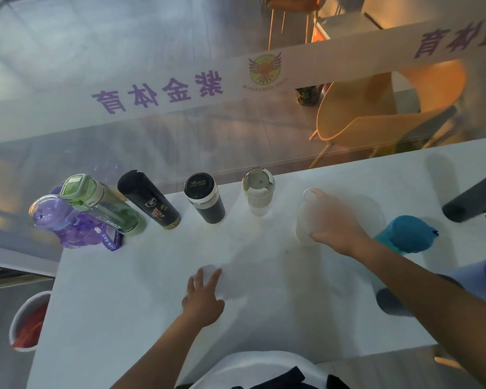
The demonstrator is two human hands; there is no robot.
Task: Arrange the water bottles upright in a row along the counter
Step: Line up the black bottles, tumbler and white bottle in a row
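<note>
Along the far edge of the white counter (157,299) several bottles stand upright in a row: a purple bottle (65,223), a green one (101,204), a tall black flask (149,199), a dark tumbler (205,200) and a white cup (258,192). My right hand (337,223) grips a translucent white bottle (306,214), upright, just right of the white cup. My left hand (202,299) rests flat on the counter, fingers apart, holding nothing. A teal bottle (410,234) stands behind my right forearm.
A dark bottle (472,197) lies tilted at the right edge. A grey cup (390,303) and a blue-white bottle (480,273) sit under my right arm. A glass panel (180,88) with purple lettering borders the far edge. A white bin (28,321) stands below left.
</note>
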